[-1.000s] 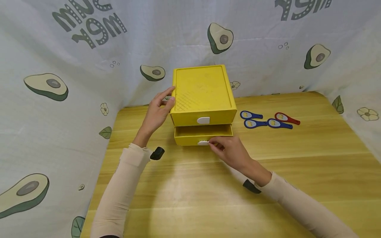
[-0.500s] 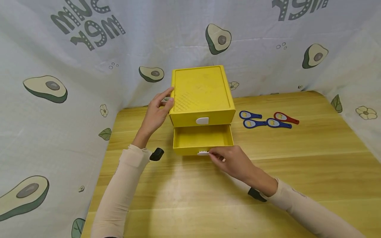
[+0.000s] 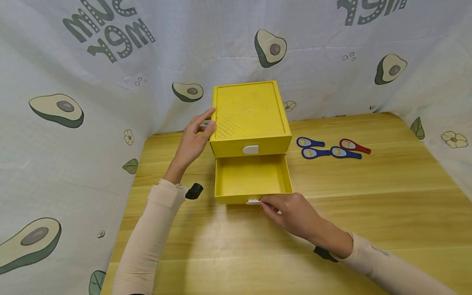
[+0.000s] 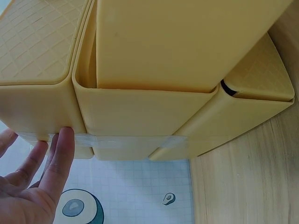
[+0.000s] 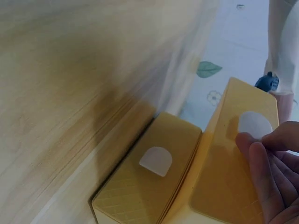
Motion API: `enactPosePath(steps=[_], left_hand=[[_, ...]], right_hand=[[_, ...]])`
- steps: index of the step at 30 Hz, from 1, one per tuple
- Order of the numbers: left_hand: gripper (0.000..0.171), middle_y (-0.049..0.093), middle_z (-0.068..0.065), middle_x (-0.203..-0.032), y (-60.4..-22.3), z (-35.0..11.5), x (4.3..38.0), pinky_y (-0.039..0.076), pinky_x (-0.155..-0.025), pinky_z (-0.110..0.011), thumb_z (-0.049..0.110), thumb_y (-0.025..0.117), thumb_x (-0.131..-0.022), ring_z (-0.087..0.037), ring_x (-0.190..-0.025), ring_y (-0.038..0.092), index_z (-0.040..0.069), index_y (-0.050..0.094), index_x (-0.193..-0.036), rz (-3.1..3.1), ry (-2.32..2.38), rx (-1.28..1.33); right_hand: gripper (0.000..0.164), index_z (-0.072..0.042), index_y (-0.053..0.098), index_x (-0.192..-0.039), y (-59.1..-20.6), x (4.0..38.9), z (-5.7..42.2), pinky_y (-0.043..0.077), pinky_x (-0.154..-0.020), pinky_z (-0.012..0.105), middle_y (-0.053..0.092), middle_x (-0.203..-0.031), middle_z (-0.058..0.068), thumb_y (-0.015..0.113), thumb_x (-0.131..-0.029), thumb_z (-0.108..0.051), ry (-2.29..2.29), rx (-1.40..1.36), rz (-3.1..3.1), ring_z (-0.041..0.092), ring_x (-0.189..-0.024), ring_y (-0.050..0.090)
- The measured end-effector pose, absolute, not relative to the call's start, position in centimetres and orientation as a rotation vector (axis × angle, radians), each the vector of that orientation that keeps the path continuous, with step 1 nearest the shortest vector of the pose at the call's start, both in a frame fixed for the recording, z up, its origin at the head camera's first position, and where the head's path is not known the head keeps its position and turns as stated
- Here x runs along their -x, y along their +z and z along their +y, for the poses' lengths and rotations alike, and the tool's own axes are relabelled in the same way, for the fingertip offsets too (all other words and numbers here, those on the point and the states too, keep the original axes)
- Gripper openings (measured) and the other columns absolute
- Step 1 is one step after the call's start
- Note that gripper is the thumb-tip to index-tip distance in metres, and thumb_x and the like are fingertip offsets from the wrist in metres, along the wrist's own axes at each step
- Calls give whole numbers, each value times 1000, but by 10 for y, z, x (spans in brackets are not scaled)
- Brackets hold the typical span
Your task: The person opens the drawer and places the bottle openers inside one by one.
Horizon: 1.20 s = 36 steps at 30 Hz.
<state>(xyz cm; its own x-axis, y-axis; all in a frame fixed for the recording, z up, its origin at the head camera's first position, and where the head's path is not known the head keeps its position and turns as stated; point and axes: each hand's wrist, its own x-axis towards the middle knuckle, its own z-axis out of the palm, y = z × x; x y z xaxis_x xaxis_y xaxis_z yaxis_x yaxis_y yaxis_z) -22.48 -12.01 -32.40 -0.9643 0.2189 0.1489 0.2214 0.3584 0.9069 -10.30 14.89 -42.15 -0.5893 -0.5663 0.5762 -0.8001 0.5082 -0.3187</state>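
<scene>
A yellow drawer cabinet (image 3: 250,110) stands at the back of the table, with one drawer (image 3: 253,176) pulled well out and nothing lying inside it. My right hand (image 3: 293,213) pinches that drawer's white handle (image 3: 253,202) between thumb and forefinger; the right wrist view shows the same pinch on the handle (image 5: 254,123). Against the cabinet's left side rests my left hand (image 3: 193,139). Its fingers (image 4: 60,158) reach up straight along the upper unit's wall in the left wrist view. Below the pulled drawer, a closed drawer front (image 5: 145,172) shows in the right wrist view.
Right of the cabinet, several flat paddle-shaped things lie on the wooden table (image 3: 368,196): blue ones (image 3: 343,153) and a red one (image 3: 355,146), with pale oval faces. An avocado-print curtain (image 3: 228,49) hangs behind and at the sides.
The drawer has slid steadily out toward me, with my right hand holding its handle and moving with it. My left hand has stayed on the cabinet's side.
</scene>
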Motion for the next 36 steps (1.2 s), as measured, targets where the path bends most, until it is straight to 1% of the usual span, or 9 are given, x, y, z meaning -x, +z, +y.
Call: enactPosePath(steps=[2,3,7,10,19,26,28,33,36], left_hand=[[49,47,-20,-144,-324,-120,225,51,-87,-50,19,49,-105,-37,-112,58,10,43,-153,-2589,-1725,418],[49,47,-20,-143,-324,-120,225,51,-86,-48,19,49,-105,-36,-112,58,11,43,-153,-2589,-1723,418],[49,48,-19,-143,-324,-120,224,50,-79,-33,19,50,-105,-36,-111,58,11,43,-153,-2595,-1705,417],[49,48,-19,-143,-325,-121,224,48,-77,-26,19,50,-105,-36,-111,58,11,43,-153,-2595,-1699,421],[49,47,-20,-143,-326,-121,225,47,-77,-25,20,50,-105,-36,-112,58,11,43,-153,-2585,-1708,429],[49,47,-21,-143,-326,-122,225,50,-83,-37,18,49,-105,-38,-113,58,9,42,-153,-2574,-1708,444],[49,46,-21,-143,-326,-121,225,50,-82,-35,18,49,-105,-38,-113,58,9,42,-153,-2580,-1704,444],[49,47,-21,-142,-324,-120,225,47,-76,-24,19,50,-105,-37,-111,58,9,43,-153,-2588,-1695,437],[49,47,-21,-142,-325,-120,225,47,-76,-24,18,50,-105,-37,-111,58,9,43,-153,-2585,-1700,436]], right_hand=[[44,-6,74,-89,-421,99,149,51,-55,13,76,-80,2,44,-105,-32,771,-1126,-2348,0,-61,64],[48,-6,74,-89,-421,97,150,51,-55,13,76,-80,1,40,-106,-35,761,-1125,-2348,-1,-61,64],[52,-8,74,-87,-420,89,150,51,-55,13,75,-79,-1,36,-106,-37,743,-1130,-2358,-2,-62,63],[51,-8,74,-87,-419,84,149,50,-54,13,75,-78,-2,36,-106,-36,741,-1145,-2350,-2,-61,63],[50,-9,73,-85,-419,74,148,50,-53,12,75,-77,-2,36,-107,-34,743,-1148,-2340,-2,-61,63],[50,-8,74,-86,-422,72,147,51,-53,13,75,-77,-2,36,-107,-34,739,-1163,-2339,0,-62,66],[51,-8,74,-86,-423,72,148,51,-54,14,75,-77,-2,35,-107,-34,734,-1163,-2342,1,-63,67],[50,-8,73,-86,-425,70,147,52,-53,15,75,-77,-2,35,-107,-33,719,-1153,-2333,2,-64,68],[50,-9,74,-87,-424,70,147,53,-54,17,75,-78,-2,35,-107,-33,705,-1141,-2341,2,-64,68]])
